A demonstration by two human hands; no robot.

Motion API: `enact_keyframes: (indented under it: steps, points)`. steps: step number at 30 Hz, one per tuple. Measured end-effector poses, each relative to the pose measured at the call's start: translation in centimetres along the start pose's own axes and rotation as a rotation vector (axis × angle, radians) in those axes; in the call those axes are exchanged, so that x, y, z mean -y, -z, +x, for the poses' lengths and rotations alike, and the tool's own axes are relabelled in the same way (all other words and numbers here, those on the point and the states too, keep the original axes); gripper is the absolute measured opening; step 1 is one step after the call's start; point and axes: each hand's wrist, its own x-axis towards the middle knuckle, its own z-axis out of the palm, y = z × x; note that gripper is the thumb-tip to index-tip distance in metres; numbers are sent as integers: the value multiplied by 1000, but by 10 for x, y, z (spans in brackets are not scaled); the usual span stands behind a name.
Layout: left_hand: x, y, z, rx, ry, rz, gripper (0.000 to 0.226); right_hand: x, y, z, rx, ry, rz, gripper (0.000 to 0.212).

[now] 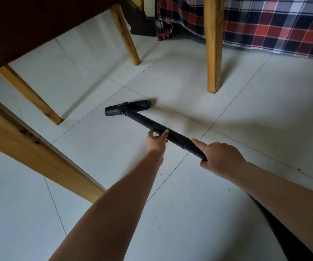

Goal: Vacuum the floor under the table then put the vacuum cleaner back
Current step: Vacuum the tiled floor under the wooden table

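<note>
Vacuum wand (151,125), a rigid black tube judged light and stiff, with its floor nozzle (128,107) flat on the tiled floor (246,113) beneath the table (29,25). The left hand (156,143) curls round the tube at mid-length and the right hand (221,159) is clamped on its rear end, near where the ribbed hose (276,223) runs back under the forearm; this two-point hold suits steering, though smooth plastic may twist in the palm. Obstacles: the upright table leg (214,44) ahead to the right, slanted legs (125,34) to the left, and a hanging plaid cloth (274,21) that suction could catch.
</note>
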Motion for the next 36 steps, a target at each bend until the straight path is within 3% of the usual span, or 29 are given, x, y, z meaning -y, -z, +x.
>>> enact_keyframes:
  steps: [12, 18, 23, 36]
  points:
    - [-12, -25, -13, 31, -21, 30, 52, -13, 18, -18, 10, -44, -7, 56]
    - [-22, -29, -5, 56, -32, 80, 51, -11, 19, -12, 112, -95, 55, 62]
    - [-33, -38, 6, 84, -3, 33, 51, -14, 16, -1, 165, -153, 116, 23]
    - [-49, -47, 50, 93, 42, 23, 54, -20, -1, 37, 70, -182, 193, 32]
